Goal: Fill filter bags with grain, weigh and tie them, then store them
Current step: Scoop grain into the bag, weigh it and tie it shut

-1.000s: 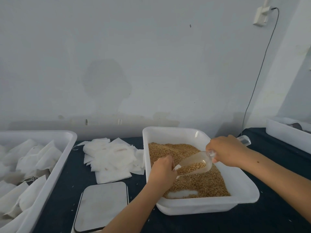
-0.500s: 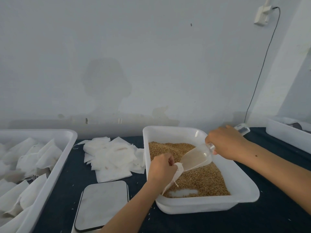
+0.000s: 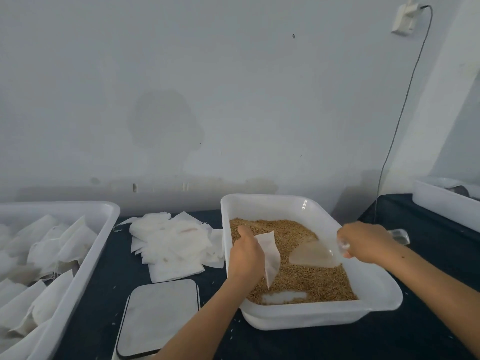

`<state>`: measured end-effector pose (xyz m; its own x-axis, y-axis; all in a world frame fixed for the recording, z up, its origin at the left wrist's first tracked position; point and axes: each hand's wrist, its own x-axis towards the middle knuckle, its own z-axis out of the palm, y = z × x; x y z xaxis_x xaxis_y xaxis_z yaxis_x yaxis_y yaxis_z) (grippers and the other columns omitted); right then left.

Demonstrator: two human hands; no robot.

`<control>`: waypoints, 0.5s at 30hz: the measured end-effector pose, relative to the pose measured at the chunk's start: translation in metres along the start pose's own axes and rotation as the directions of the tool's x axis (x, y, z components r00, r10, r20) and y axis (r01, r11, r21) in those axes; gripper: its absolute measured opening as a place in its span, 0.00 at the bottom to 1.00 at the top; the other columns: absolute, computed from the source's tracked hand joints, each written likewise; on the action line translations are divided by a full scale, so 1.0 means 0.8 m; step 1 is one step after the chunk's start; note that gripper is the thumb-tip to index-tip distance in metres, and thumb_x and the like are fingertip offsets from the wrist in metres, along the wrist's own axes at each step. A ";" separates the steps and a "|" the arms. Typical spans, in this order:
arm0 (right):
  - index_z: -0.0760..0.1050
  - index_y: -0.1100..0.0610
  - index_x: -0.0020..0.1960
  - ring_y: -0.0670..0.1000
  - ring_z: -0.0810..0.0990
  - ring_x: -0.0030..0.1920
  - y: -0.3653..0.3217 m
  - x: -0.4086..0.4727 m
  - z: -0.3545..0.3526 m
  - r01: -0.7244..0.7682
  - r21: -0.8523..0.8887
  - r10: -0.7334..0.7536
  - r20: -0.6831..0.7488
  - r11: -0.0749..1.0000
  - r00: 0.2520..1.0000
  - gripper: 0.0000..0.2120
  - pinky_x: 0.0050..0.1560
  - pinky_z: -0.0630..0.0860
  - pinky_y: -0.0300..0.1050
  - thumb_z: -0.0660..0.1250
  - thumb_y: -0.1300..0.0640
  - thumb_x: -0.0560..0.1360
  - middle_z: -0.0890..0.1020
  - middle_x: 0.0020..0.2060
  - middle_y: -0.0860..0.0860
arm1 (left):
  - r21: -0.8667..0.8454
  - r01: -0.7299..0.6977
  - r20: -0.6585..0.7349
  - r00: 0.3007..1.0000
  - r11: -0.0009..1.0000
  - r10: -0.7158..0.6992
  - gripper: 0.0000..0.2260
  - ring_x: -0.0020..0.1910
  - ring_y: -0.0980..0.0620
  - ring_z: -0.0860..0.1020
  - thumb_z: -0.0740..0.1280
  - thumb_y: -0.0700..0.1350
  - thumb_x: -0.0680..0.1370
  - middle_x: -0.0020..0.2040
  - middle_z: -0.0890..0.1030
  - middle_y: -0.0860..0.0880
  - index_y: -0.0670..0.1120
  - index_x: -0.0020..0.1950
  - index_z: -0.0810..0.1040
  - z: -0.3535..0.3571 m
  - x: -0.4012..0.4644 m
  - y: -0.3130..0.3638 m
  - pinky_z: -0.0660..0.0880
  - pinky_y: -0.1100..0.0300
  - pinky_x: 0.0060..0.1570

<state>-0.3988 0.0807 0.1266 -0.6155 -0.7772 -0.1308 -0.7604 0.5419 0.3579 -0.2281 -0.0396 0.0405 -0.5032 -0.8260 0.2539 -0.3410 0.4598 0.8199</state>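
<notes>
The scale [image 3: 158, 318] lies nearest, flat on the dark table [image 3: 415, 341]. Over the grain [image 3: 311, 279] in the white tub [image 3: 374, 302], the left hand [image 3: 245, 258] pinches a filter bag [image 3: 271, 258] whose long axis hangs tilted, bottom corner pointing down. The right hand [image 3: 366, 241], fingers curled, grips a clear scoop [image 3: 315, 254] pointing left toward the bag. Beyond lie empty bags [image 3: 171, 242].

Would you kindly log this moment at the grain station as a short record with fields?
left hand: holds a filter bag over the grain
right hand: grips the clear scoop, lowered to the grain
grain tub: white, partly filled, bare patch near its front
scale: nothing on its plate
empty bags: heaped between the tubs
left tub: holds bags
table: dark cloth, stray grains
</notes>
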 end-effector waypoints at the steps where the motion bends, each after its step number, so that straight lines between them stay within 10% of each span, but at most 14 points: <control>1: 0.74 0.55 0.41 0.47 0.76 0.41 -0.003 0.001 0.010 0.017 0.005 -0.017 0.009 1.000 1.000 0.06 0.55 0.72 0.44 0.62 0.61 0.76 0.78 0.41 0.47 | -0.056 0.023 -0.005 1.000 0.998 -0.024 0.03 0.39 0.47 0.77 0.50 0.39 0.83 0.40 0.74 0.47 0.42 0.53 0.62 -0.002 0.000 0.001 0.72 0.62 0.33; 6: 0.78 0.56 0.44 0.46 0.80 0.42 -0.024 0.008 0.055 0.114 0.152 -0.109 -0.042 0.982 0.993 0.04 0.52 0.75 0.41 0.65 0.60 0.75 0.80 0.41 0.47 | -0.344 0.154 0.038 0.988 0.926 -0.150 0.07 0.41 0.45 0.75 0.51 0.43 0.83 0.44 0.75 0.42 0.48 0.46 0.63 -0.007 0.002 -0.002 0.77 0.47 0.44; 15: 0.76 0.56 0.53 0.49 0.77 0.48 -0.049 0.019 0.095 0.182 0.245 -0.155 -0.126 0.952 0.980 0.08 0.48 0.72 0.41 0.62 0.60 0.76 0.80 0.49 0.50 | -0.422 0.204 0.117 0.978 0.883 -0.170 0.07 0.37 0.52 0.70 0.54 0.47 0.83 0.39 0.72 0.48 0.47 0.48 0.68 -0.003 0.007 -0.008 0.69 0.61 0.36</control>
<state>-0.3937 0.0721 0.0403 -0.4590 -0.8858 -0.0677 -0.8871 0.4528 0.0903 -0.2270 -0.0478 0.0380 -0.5272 -0.8484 0.0487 -0.0691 0.0999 0.9926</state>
